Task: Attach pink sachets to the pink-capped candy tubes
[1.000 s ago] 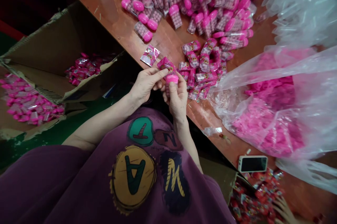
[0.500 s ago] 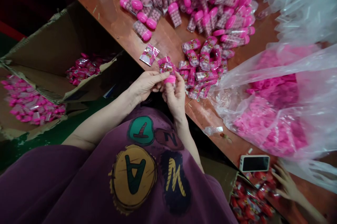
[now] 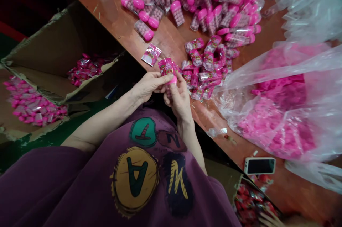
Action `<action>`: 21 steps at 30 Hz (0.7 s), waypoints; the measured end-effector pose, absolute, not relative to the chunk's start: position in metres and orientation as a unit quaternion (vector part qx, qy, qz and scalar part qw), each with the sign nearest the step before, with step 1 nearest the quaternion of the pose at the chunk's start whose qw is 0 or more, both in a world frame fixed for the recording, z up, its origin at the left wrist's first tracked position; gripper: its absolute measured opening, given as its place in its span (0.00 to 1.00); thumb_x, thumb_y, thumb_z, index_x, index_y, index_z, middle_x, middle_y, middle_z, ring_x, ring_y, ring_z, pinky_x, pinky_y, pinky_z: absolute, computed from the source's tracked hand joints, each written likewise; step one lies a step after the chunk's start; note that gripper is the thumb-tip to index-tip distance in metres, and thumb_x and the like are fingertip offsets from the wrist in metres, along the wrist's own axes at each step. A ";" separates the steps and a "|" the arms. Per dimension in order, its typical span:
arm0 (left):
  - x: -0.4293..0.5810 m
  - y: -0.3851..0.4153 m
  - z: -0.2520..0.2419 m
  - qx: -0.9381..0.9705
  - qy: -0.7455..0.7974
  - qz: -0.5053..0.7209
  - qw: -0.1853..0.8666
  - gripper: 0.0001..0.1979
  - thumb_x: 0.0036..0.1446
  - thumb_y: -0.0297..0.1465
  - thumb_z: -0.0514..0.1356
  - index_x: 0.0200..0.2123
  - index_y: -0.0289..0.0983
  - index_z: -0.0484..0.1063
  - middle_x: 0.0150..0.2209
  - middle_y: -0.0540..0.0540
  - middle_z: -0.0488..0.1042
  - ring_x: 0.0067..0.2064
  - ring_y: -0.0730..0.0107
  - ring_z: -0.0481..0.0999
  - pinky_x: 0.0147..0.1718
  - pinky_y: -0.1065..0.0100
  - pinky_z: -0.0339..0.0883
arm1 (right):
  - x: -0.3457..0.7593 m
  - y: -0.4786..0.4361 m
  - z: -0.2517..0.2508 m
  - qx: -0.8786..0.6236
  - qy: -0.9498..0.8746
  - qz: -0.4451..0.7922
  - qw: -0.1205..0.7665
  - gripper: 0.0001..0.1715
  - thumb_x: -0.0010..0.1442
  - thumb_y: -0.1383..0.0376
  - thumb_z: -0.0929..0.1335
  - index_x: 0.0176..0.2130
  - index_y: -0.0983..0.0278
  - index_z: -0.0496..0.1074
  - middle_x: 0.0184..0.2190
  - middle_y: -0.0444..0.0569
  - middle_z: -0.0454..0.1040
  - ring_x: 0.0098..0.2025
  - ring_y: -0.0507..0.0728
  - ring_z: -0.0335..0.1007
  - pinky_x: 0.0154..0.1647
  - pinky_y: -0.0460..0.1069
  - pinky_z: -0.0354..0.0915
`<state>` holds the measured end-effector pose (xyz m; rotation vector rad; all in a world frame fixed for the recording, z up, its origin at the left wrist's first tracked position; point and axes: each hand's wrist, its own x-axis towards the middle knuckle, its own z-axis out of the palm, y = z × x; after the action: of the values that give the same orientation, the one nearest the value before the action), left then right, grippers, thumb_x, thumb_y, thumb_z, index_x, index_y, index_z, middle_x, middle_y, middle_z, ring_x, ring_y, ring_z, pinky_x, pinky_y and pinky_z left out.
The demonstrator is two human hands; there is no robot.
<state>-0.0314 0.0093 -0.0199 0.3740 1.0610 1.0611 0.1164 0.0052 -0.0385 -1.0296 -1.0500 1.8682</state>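
Close to the table's front edge, my two hands meet. My right hand (image 3: 181, 97) is closed around a small candy bottle whose pink cap (image 3: 172, 80) shows between the fingers; its body is mostly hidden. Pinched by my left hand (image 3: 152, 84) is a printed pink label sleeve (image 3: 166, 66), touching the capped end. Just beyond lies a flat printed sleeve (image 3: 151, 54). To the right is a pile of candy bottles in printed sleeves (image 3: 205, 65). Farther back, unlabelled clear bottles with pink caps (image 3: 177, 12) are heaped, filled with small pink balls.
A clear plastic bag of pink pieces (image 3: 278, 127) covers the table's right side, below stacked clear plastic (image 3: 312, 3). A phone (image 3: 260, 165) lies near the edge. Cardboard boxes (image 3: 40, 49) with pink packs stand left. Another person's hand (image 3: 269, 218) reaches into red packs (image 3: 247, 202).
My right hand has tilted slightly around the bottle, and less of the cap shows. The other person's hand has moved down from beside the phone into the red packs.
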 end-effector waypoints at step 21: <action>-0.037 0.007 -0.027 0.146 0.448 0.495 0.730 0.16 0.56 0.35 0.73 0.25 0.33 0.72 0.22 0.50 0.69 0.22 0.82 0.65 0.19 0.75 0.51 | 0.117 -0.012 -0.037 -0.412 -0.384 0.749 0.349 0.41 0.66 0.47 0.71 0.69 0.47 0.52 0.27 0.36 0.65 0.18 0.45 0.47 0.14 0.41 0.46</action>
<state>-0.0368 0.0068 -0.0273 0.3215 0.9861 1.0893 0.1173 -0.0117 -0.0371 -1.0669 -0.9942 1.9416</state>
